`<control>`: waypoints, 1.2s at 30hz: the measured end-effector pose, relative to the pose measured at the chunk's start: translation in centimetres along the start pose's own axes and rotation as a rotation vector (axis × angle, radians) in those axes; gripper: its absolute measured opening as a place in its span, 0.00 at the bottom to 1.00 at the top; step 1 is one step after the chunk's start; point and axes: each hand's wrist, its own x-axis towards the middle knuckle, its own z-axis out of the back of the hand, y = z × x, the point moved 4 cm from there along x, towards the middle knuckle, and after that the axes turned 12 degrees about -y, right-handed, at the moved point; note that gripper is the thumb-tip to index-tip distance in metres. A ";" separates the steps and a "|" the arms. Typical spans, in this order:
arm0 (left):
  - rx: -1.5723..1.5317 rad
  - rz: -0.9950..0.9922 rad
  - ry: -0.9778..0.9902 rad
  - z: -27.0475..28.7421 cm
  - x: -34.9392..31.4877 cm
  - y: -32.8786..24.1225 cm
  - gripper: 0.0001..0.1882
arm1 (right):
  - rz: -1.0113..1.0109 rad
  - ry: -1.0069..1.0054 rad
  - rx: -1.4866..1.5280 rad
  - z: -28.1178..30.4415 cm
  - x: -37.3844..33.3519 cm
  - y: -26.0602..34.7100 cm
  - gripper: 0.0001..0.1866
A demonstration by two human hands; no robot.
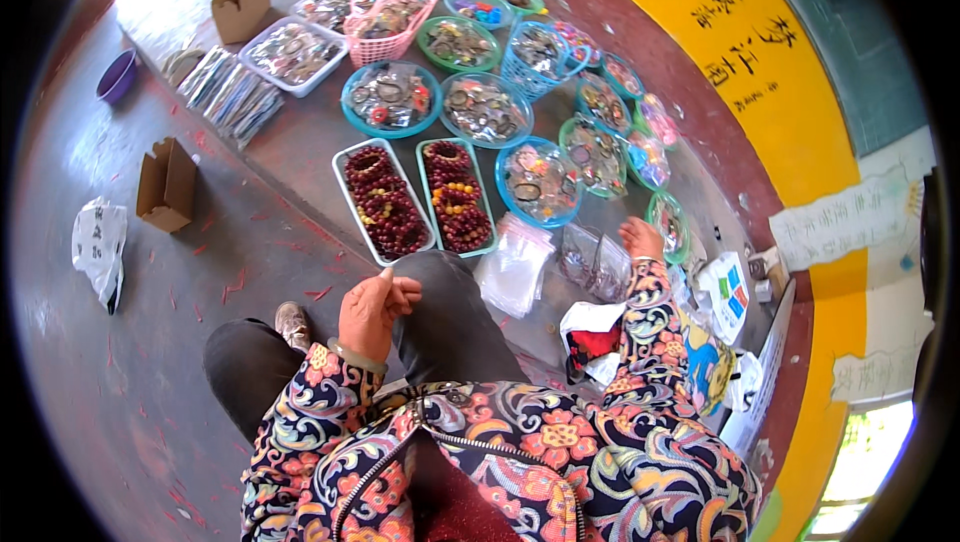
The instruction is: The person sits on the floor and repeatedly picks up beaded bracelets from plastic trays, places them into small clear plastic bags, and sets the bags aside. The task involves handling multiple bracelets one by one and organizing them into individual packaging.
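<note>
"Left hand (pixel 368 318)?"
"Its fingers curled loosely, thumb apart."
"Clear bags (pixel 513 268)?"
"They lay beside the pale-green tray's (pixel 487 204) near right corner, probably light, slippery, best pinched at 1 edge."
"Right hand (pixel 642 240) fingers?"
"I couldn't tell."

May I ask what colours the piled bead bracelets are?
The bracelets are mostly dark red, some yellow; best in head view.

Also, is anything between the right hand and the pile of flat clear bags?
Yes. Seen from above, a clear packet with dark contents lies between the right hand and the pile of flat clear bags, just right of the pile.
</note>
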 end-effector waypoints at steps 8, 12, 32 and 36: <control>0.493 -0.211 0.276 -3.7 -0.9 0.8 0.13 | 0.164 -0.224 -0.547 13.1 4.5 -12.5 0.10; 0.619 -0.285 0.213 -3.4 -1.6 0.3 0.14 | 0.600 0.022 -1.216 2.4 -1.7 -14.2 0.12; 0.651 -0.322 0.126 -4.8 -0.6 1.1 0.16 | 0.439 -0.553 -0.904 3.3 2.4 -11.5 0.14; 0.573 -0.252 0.097 -4.7 0.0 1.3 0.17 | 0.337 -0.596 -0.282 4.9 0.7 -7.2 0.15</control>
